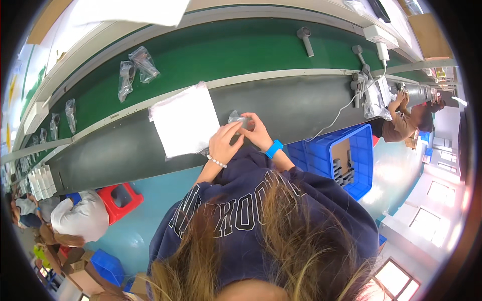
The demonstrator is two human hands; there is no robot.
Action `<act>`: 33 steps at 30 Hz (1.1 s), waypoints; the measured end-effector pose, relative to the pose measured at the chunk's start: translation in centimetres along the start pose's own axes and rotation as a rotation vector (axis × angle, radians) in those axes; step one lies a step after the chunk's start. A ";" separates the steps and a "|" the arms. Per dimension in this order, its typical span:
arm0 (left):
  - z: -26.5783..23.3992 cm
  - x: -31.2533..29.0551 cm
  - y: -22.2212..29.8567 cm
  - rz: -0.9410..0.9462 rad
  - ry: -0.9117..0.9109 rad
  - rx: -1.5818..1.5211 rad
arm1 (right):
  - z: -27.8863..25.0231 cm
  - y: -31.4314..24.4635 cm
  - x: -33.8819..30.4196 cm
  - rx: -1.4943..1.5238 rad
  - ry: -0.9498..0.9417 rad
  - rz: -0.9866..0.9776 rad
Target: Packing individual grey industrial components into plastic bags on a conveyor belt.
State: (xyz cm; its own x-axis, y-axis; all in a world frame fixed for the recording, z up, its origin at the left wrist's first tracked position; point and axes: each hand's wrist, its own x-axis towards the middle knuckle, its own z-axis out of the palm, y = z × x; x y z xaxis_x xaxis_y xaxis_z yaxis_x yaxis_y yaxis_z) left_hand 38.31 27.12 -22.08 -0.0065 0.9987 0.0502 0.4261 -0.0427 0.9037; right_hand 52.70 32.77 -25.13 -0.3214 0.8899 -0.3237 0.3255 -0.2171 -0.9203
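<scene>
Close to my body, at the near edge of the dark grey work surface (pixel 291 103), both hands meet around a clear plastic bag (pixel 234 116). My left hand (pixel 224 142), with a white bead bracelet at its wrist, closes its fingers on the bag's near side. From the right, my right hand (pixel 257 132) pinches the same bag; a blue band circles that wrist. Something greyish shows between the fingers, but its shape is mostly hidden. Just left of my hands lies a white stack of flat sheets or bags (pixel 186 122) with clear plastic edges.
Bagged grey handheld devices (pixel 144 64) lie on the green conveyor belt (pixel 226 47) beyond, with an unbagged one (pixel 305 41) farther right. A white cable hangs near a blue crate (pixel 329 155) holding grey parts. A red stool (pixel 119 200) and co-workers (pixel 409 120) are at the sides.
</scene>
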 end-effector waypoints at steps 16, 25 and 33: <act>4.2 5.7 -2.7 -0.053 0.317 -0.047 | -3.1 0.4 4.0 0.152 0.152 0.078; 5.3 8.8 -0.8 -0.034 0.302 0.116 | -2.8 -1.6 6.5 0.043 0.414 0.029; 2.7 12.6 -4.7 -0.303 -0.001 -0.579 | -4.9 0.2 10.5 -0.169 0.220 -0.147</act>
State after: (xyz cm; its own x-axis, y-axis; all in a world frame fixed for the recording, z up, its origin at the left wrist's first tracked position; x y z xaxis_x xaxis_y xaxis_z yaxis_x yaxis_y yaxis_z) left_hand 38.69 40.03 -26.80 -0.0492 0.9687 -0.2432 -0.1508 0.2335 0.9606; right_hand 53.79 44.04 -27.57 -0.1815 0.9764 -0.1172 0.4389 -0.0263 -0.8982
